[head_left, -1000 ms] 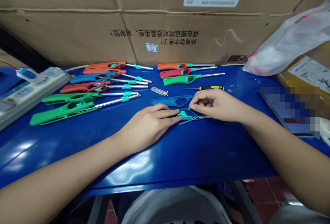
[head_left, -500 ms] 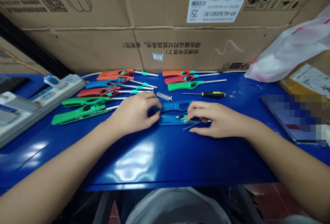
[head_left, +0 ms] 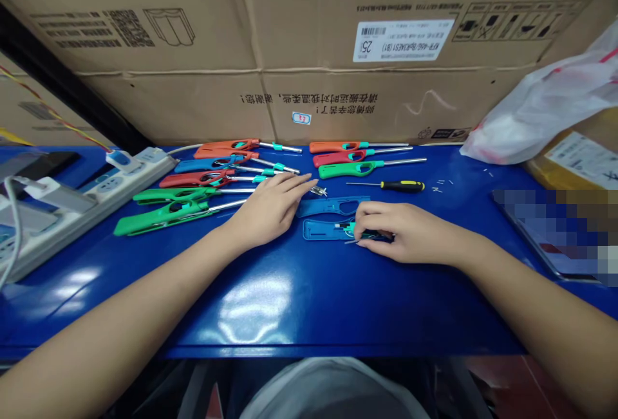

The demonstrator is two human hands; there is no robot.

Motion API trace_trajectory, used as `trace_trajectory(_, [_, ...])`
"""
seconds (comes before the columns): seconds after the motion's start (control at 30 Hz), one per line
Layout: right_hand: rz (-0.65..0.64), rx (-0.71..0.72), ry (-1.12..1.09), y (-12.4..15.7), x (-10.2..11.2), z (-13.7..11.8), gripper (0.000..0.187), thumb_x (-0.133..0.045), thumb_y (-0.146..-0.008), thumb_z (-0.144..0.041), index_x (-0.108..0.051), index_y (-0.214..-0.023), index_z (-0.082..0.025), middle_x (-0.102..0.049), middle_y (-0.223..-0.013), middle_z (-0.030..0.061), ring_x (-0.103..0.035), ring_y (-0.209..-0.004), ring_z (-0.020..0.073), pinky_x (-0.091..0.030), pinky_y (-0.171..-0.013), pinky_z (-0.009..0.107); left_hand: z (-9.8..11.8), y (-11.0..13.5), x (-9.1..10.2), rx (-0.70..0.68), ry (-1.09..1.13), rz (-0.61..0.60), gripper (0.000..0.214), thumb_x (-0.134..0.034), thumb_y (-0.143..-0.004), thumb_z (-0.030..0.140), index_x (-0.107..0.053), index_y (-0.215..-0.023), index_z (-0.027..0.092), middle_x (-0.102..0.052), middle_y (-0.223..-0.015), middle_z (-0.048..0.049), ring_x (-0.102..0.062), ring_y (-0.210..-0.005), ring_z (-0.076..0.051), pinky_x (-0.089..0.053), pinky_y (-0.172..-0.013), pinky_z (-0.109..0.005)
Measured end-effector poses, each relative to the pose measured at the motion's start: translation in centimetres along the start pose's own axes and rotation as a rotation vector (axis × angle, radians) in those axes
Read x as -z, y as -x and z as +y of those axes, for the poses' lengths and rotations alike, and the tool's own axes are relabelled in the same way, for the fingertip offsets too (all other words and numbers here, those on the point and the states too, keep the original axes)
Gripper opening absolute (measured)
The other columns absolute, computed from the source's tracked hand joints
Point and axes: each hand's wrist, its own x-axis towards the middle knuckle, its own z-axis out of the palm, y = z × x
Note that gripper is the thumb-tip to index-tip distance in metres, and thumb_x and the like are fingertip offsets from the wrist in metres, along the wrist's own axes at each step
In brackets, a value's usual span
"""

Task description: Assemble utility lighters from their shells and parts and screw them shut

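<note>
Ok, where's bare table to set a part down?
Free: the near strip of the blue table, in front of the left hand and right hand. Crowded: far left, where coloured plastic long-nosed lighters lie beside the white power strip.

left hand (head_left: 270, 210) has come off the lower blue shell (head_left: 321, 230) and now lies flat further back, fingertips just beside the small clear part (head_left: 318, 191). the shell's left end is now uncovered. right hand (head_left: 393, 232) has come nearer, fingers curled over the shell's teal trigger (head_left: 348, 228).
</note>
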Motion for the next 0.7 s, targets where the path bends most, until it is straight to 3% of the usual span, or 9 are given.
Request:
trace_trajectory(0.23, [-0.008,-0.008,0.003,-0.1,0.0,-0.1,0.012,-0.056,-0.099,-0.026,-0.068,-0.098,-0.022,-0.065,-0.107,0.0054,-0.064,-0.091,0.0176,-0.048,-0.08,0.031,-0.7,-0.2,-0.5,0.04,0.066,0.028,0.037,-0.044,-0.104,0.023,-0.067,-0.131,0.013,-0.067,-0.113,-0.014,-0.062,-0.108,-0.026,-0.051,-0.098,-0.045])
trace_trajectory(0.5, [-0.011,-0.009,0.025,-0.2,0.1,-0.1,0.012,-0.056,-0.1,-0.026,-0.068,-0.098,-0.022,-0.066,-0.106,0.005,-0.064,-0.091,0.0176,-0.047,-0.079,0.03,-0.5,-0.3,-1.2,0.137,0.161,0.053,0.029,-0.053,-0.099,0.025,-0.071,-0.119,0.016,-0.068,-0.107,-0.0115,-0.063,-0.102,-0.025,-0.053,-0.095,-0.045])
trace_trajectory(0.7, [-0.011,-0.027,0.064,0.0,0.2,-0.1,0.012,-0.056,-0.1,-0.025,-0.067,-0.099,-0.022,-0.065,-0.107,0.0045,-0.064,-0.09,0.0172,-0.047,-0.079,0.031,0.8,-0.2,-0.5,0.106,0.241,0.215,0.029,-0.047,-0.104,0.029,-0.068,-0.116,0.013,-0.065,-0.106,-0.0101,-0.064,-0.104,-0.022,-0.052,-0.096,-0.036])
